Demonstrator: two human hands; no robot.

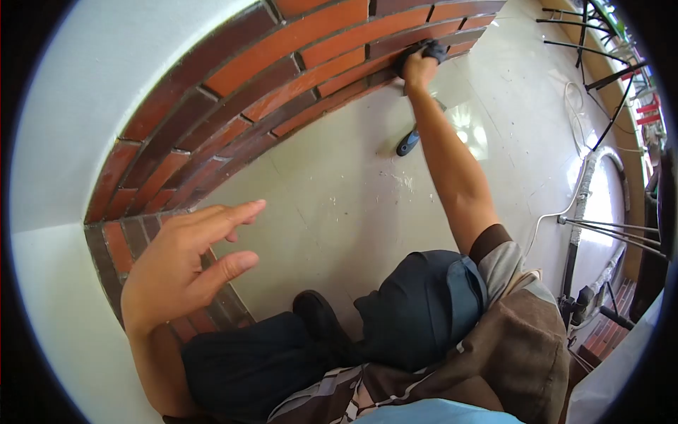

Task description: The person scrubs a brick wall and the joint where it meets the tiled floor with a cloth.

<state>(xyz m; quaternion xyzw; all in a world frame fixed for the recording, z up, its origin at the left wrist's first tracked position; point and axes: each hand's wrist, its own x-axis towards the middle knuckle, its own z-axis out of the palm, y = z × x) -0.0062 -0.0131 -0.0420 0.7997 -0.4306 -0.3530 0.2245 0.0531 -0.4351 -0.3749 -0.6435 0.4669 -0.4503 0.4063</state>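
My right hand (421,67) is stretched far forward and closed on a bunched black cloth (433,51), which it presses to the lower rows of the brick-tiled wall (311,60). The fingers are partly hidden by the cloth. My left hand (187,265) is raised at the left, empty, with thumb and fingers apart, in front of the brick tiles in the corner. Under my right forearm lies a tool with a dark blue and black handle (407,143) on the pale floor; my arm covers part of it.
Small white scraps (402,181) dot the floor tiles (311,205). My bent knees (420,304) and a black shoe (316,311) are close below. On the right are a white cable (540,226), thin black metal legs (600,78) and a wrapped round frame (583,198).
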